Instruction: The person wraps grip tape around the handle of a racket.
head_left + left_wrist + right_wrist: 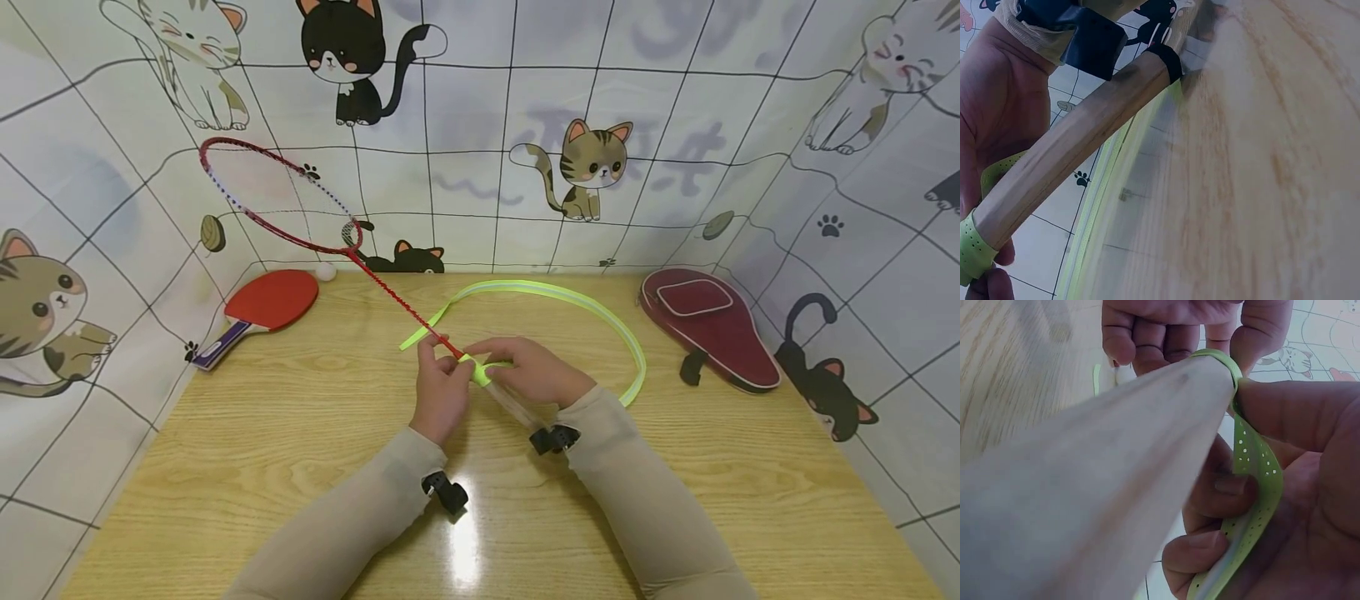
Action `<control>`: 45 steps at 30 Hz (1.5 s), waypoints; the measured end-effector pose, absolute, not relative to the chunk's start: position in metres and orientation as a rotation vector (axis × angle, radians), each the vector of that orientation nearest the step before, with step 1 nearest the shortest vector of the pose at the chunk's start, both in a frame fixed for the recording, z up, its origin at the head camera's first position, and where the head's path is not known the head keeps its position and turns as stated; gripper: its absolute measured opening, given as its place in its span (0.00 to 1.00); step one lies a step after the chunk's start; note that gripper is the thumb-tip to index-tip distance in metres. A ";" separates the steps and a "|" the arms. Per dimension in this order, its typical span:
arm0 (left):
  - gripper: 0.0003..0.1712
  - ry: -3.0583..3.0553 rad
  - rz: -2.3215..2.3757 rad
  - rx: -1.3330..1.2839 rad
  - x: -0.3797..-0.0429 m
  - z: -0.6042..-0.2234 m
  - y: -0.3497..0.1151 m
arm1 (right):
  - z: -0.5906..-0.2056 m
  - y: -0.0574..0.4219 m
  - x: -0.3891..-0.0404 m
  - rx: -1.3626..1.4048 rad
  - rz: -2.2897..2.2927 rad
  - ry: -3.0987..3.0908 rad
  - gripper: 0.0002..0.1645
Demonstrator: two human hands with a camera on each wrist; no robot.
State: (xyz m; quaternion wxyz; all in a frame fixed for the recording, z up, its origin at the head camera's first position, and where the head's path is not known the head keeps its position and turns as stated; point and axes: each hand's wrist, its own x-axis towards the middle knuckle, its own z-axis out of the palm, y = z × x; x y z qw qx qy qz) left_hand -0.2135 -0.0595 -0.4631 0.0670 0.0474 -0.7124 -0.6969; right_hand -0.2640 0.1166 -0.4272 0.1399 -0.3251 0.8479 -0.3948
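Observation:
A red badminton racket (393,296) slants over the table, its head up at the far left. Its bare wooden handle (1079,150) points toward me and has a black band (1166,62) around it near the butt end. Lime perforated grip tape (1257,481) is wound around the top of the handle, and its loose length curves across the table behind. My left hand (441,392) pinches the racket where shaft and wrapped tape meet. With thumb and curled fingers my right hand (540,371) holds the tape close beside the handle.
A red table tennis paddle (273,298) lies at the back left, with a white ball (326,272) beside it. At the back right is a dark red paddle case (708,325). Cat-patterned walls (472,108) border the wooden table (300,433) at the back and sides.

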 end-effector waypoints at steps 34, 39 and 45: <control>0.35 -2.199 -2.046 0.159 -0.218 -0.471 -0.061 | -0.431 0.116 -0.266 -0.944 -1.176 2.501 0.27; 0.36 -2.197 -2.070 0.159 -0.218 -0.470 -0.062 | -0.432 0.116 -0.267 -0.919 -1.174 2.517 0.26; 0.36 -2.192 -2.101 0.161 -0.219 -0.471 -0.062 | -0.430 0.117 -0.265 -0.917 -1.131 2.478 0.26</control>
